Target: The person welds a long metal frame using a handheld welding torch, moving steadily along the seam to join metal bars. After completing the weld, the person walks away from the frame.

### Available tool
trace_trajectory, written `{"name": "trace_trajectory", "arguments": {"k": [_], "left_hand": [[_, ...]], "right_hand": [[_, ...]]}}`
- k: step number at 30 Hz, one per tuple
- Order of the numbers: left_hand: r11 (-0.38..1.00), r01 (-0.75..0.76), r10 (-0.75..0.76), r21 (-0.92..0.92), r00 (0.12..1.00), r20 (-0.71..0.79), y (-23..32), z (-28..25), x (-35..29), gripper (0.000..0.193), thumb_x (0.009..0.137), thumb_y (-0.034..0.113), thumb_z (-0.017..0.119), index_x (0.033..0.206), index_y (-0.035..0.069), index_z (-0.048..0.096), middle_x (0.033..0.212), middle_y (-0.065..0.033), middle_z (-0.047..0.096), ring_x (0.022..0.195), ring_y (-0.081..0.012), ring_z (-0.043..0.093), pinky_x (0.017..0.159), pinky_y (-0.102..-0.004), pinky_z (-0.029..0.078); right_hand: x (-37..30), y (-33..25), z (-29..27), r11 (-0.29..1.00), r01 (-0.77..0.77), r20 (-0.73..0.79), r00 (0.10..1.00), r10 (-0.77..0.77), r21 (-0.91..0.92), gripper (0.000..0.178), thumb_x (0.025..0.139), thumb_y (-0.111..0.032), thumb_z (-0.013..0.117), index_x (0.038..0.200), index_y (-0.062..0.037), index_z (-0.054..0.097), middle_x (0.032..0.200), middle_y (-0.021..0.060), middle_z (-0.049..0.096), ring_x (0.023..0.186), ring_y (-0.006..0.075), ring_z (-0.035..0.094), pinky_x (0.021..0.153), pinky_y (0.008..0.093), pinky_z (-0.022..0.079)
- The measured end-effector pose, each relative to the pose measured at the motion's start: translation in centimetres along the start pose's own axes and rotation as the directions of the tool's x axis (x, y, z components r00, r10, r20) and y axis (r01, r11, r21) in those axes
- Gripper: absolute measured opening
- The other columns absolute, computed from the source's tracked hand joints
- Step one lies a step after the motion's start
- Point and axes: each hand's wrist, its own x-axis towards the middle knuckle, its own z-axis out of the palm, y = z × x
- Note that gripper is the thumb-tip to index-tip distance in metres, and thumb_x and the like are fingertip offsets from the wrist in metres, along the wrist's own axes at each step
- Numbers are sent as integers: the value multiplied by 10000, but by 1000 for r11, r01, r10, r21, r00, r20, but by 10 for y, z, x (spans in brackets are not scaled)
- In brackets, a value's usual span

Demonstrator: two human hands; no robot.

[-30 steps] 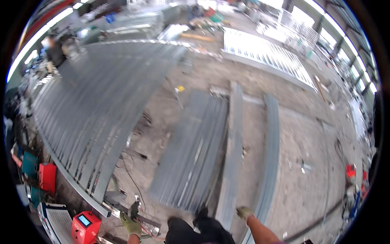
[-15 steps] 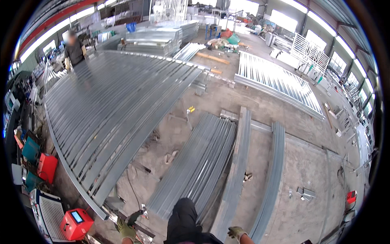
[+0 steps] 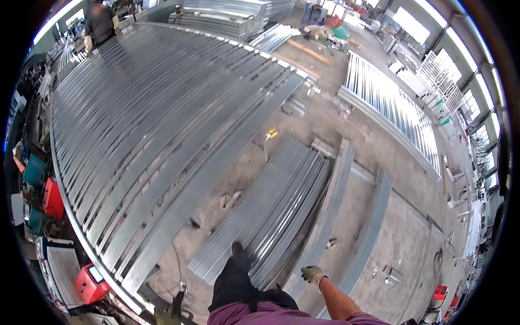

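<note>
My right hand point(image 3: 312, 274), in an olive-green work glove, hangs over the long metal beam point(image 3: 326, 216) on the floor. Its fingers are slightly bent and apart, and nothing shows in them. At the lower edge my left hand point(image 3: 162, 316), also gloved, is partly cut off. Beside it is a dark thing point(image 3: 177, 304) that I cannot make out; whether the fingers grip it is hidden. Between my hands, my leg point(image 3: 233, 273) reaches over a stack of grey metal profiles point(image 3: 260, 200). A large frame of parallel metal slats point(image 3: 162, 130) fills the left side.
Another long metal profile point(image 3: 360, 244) lies right of the beam. Red machines point(image 3: 91, 283) stand at the lower left. A person point(image 3: 100, 24) stands at the frame's far left corner. A second slatted panel point(image 3: 390, 108) lies farther right. Yellow-handled pliers point(image 3: 271, 133) stand out beside the large frame.
My view has tilted down and shifted, with my leg farther over the profile stack. My right arm shows more. My left hand has slipped lower toward the picture's edge.
</note>
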Motion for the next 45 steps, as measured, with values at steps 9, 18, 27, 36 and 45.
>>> {"name": "trace_trajectory", "arguments": {"k": [9, 18, 27, 36, 45], "left_hand": [[636, -548, 455, -542, 835, -311, 331, -275, 221, 692, 1039, 487, 597, 1672, 277, 411, 1708, -188, 398, 1566, -387, 391, 1235, -575, 405], [465, -658, 563, -593, 736, -375, 502, -396, 316, 682, 1039, 498, 591, 1654, 251, 427, 1683, -193, 421, 1552, -391, 406, 1226, -582, 411], [518, -563, 424, -644, 823, -378, 554, -458, 401, 676, 1039, 509, 585, 1636, 226, 443, 1658, -198, 444, 1537, -395, 420, 1216, -590, 417], [489, -531, 334, -693, 847, -413, 547, -501, 476, 672, 1039, 520, 579, 1618, 201, 459, 1632, -203, 467, 1522, -399, 435, 1207, -597, 422], [419, -481, 288, -770, 875, -390, 551, -530, 509, 671, 1039, 531, 572, 1600, 175, 475, 1607, -209, 489, 1508, -403, 450, 1197, -604, 428]], "right_hand": [[0, -286, -80, 883, 202, -32, 978, -208, 424, 589, 1046, -411, 662, 1463, 3, 627, 1373, 227, 730, 1233, 378, 719, 1015, 484, 581], [77, -511, -132, 754, 242, -10, 954, -298, 610, 616, 1076, -614, 519, 1319, -72, 684, 1121, 151, 782, 850, 268, 735, 769, 432, 606], [97, -741, -155, 647, 204, -36, 964, -263, 735, 759, 1072, -692, 496, 1491, -63, 574, 1376, 147, 702, 1147, 334, 702, 956, 533, 576], [135, -776, -123, 540, 394, 122, 715, -689, 744, 649, 1122, -627, 360, 1553, -184, 558, 1554, 73, 616, 1408, 323, 578, 1227, 494, 409], [157, -790, -150, 568, 186, 79, 909, -409, 802, 728, 1112, -660, 340, 1602, -148, 508, 1616, 80, 569, 1483, 321, 529, 1254, 556, 384]]}}
